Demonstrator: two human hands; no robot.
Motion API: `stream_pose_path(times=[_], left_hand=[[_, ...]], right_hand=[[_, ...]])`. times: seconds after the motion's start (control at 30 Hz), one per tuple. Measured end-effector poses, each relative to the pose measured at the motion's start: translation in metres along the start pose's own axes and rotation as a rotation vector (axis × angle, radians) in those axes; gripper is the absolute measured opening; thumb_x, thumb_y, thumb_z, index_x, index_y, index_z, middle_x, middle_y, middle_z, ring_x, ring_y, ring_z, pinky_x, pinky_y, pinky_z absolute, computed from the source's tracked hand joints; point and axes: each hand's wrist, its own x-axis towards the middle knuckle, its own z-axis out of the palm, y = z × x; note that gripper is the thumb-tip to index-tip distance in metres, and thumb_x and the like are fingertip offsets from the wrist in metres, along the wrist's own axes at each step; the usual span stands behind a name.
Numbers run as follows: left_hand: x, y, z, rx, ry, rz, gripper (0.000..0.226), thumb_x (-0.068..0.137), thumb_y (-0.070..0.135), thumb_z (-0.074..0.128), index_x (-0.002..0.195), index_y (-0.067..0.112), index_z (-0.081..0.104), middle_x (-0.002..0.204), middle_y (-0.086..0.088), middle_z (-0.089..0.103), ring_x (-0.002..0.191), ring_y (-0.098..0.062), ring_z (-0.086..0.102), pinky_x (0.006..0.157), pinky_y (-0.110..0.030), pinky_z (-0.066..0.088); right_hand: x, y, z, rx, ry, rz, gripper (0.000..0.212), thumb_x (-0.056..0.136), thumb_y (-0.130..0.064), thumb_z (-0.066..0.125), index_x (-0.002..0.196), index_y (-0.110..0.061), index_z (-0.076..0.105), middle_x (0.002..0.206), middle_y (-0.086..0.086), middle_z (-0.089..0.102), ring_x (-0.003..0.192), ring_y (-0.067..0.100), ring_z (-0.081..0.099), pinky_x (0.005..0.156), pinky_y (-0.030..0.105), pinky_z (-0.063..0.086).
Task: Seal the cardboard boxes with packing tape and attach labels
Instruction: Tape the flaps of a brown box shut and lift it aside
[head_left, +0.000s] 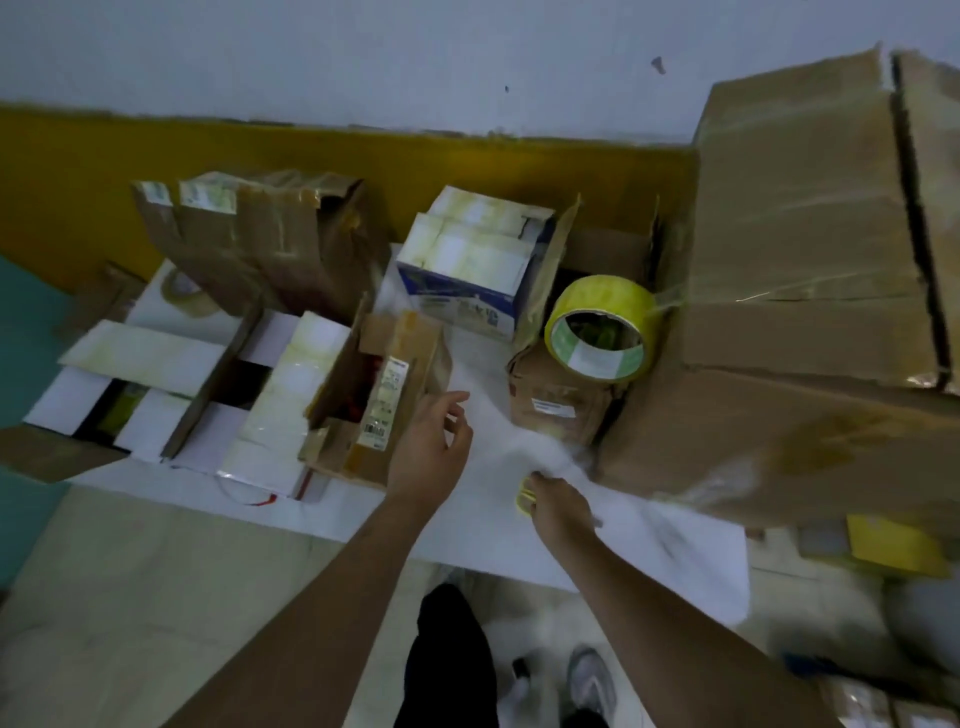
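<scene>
Cardboard boxes cover a white sheet (483, 525) on the floor. Biggest box (810, 270) sits at 2 o'clock, w/ a yellow tape roll (602, 328) touching its left side, resting on a small brown box (558, 402). A small open box (382, 395) w/ a barcode label lies just left of center. Left hand (434, 447) hovers beside it, fingers loosely spread, grasping nothing. Right hand (558, 506), at 5 o'clock of center, is clenched around a small yellow item (523, 499); blurred, can't tell what.

White surface (519, 530) stands against a far wall (363, 62) with a mustard band (311, 156). Pale floor (156, 597) lies near; a grey shoe (592, 680) rests on it.
</scene>
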Motion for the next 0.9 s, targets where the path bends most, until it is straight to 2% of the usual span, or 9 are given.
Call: stream_pose_path(times=[0.1, 0.13, 0.23, 0.3, 0.43, 0.6, 0.67, 0.8, 0.9], left_hand=[[0.015, -0.007, 0.002, 0.01, -0.016, 0.078, 0.034, 0.099, 0.018, 0.052, 0.132, 0.023, 0.058, 0.111, 0.009, 0.057, 0.09, -0.002, 0.053, 0.074, -0.016, 0.043], [0.021, -0.007, 0.002, 0.006, -0.02, 0.103, 0.034, 0.099, 0.017, 0.052, 0.132, 0.022, 0.058, 0.11, 0.009, 0.057, 0.089, -0.002, 0.053, 0.073, -0.015, 0.043], [0.035, -0.004, -0.004, -0.046, -0.04, 0.146, 0.033, 0.099, 0.015, 0.052, 0.13, 0.02, 0.06, 0.11, 0.007, 0.057, 0.092, -0.002, 0.054, 0.077, -0.019, 0.046], [0.043, 0.001, -0.009, -0.078, -0.073, 0.159, 0.033, 0.1, 0.015, 0.05, 0.131, 0.02, 0.059, 0.112, 0.007, 0.058, 0.094, -0.003, 0.054, 0.077, -0.021, 0.048], [0.057, 0.008, -0.014, -0.134, -0.134, 0.164, 0.032, 0.102, 0.019, 0.047, 0.132, 0.023, 0.058, 0.115, 0.006, 0.058, 0.091, -0.004, 0.054, 0.075, -0.026, 0.05], [0.076, 0.02, -0.006, -0.15, -0.176, 0.227, 0.029, 0.102, 0.026, 0.046, 0.127, 0.022, 0.062, 0.118, 0.004, 0.06, 0.098, -0.003, 0.057, 0.083, -0.036, 0.054], [0.084, 0.033, -0.004, -0.18, -0.173, 0.233, 0.029, 0.102, 0.027, 0.046, 0.125, 0.02, 0.063, 0.118, 0.001, 0.062, 0.098, -0.003, 0.059, 0.084, -0.035, 0.055], [0.096, 0.066, -0.005, -0.275, -0.138, 0.227, 0.024, 0.104, 0.012, 0.049, 0.124, 0.013, 0.061, 0.113, 0.0, 0.061, 0.088, 0.009, 0.058, 0.064, -0.006, 0.048], [0.106, 0.087, -0.008, -0.335, -0.066, 0.284, 0.021, 0.103, 0.013, 0.048, 0.122, 0.013, 0.06, 0.111, 0.001, 0.063, 0.094, -0.002, 0.059, 0.074, -0.01, 0.047]], right_hand=[[0.012, -0.006, 0.004, -0.119, -0.094, -0.025, 0.044, 0.097, -0.011, 0.05, 0.141, -0.01, 0.043, 0.115, 0.012, 0.066, 0.104, 0.03, 0.064, 0.08, 0.035, 0.049], [0.013, -0.009, 0.006, -0.144, -0.049, -0.03, 0.046, 0.089, -0.011, 0.062, 0.134, -0.011, 0.05, 0.105, 0.011, 0.068, 0.093, 0.028, 0.068, 0.074, 0.035, 0.053], [0.014, -0.01, 0.031, -0.181, -0.019, 0.052, 0.049, 0.032, -0.009, 0.094, 0.072, -0.017, 0.067, 0.058, 0.002, 0.059, 0.043, 0.017, 0.06, 0.036, 0.023, 0.044], [0.006, -0.013, 0.041, -0.201, -0.004, 0.127, 0.038, 0.047, -0.008, 0.091, 0.067, -0.019, 0.06, 0.061, 0.001, 0.06, 0.049, 0.015, 0.062, 0.04, 0.023, 0.044], [-0.011, -0.032, 0.031, -0.038, 0.183, 0.317, 0.009, 0.093, -0.013, 0.058, 0.087, -0.018, 0.062, 0.084, 0.001, 0.066, 0.076, 0.017, 0.067, 0.055, 0.025, 0.04], [-0.008, -0.041, 0.034, 0.322, 0.305, 0.738, 0.035, 0.101, -0.025, 0.047, 0.134, -0.013, 0.047, 0.102, 0.01, 0.069, 0.092, 0.028, 0.068, 0.068, 0.032, 0.043], [-0.009, -0.038, 0.03, 0.492, 0.316, 0.846, 0.031, 0.1, -0.026, 0.047, 0.125, -0.009, 0.048, 0.108, 0.014, 0.068, 0.096, 0.033, 0.066, 0.075, 0.035, 0.046], [-0.019, -0.027, 0.019, 0.651, 0.314, 0.925, 0.024, 0.098, -0.022, 0.049, 0.112, -0.004, 0.054, 0.113, 0.017, 0.064, 0.105, 0.036, 0.063, 0.086, 0.039, 0.049], [-0.035, -0.018, 0.007, 0.627, 0.229, 0.874, 0.021, 0.097, -0.025, 0.055, 0.1, -0.005, 0.057, 0.098, 0.011, 0.062, 0.099, 0.031, 0.064, 0.071, 0.03, 0.046]])
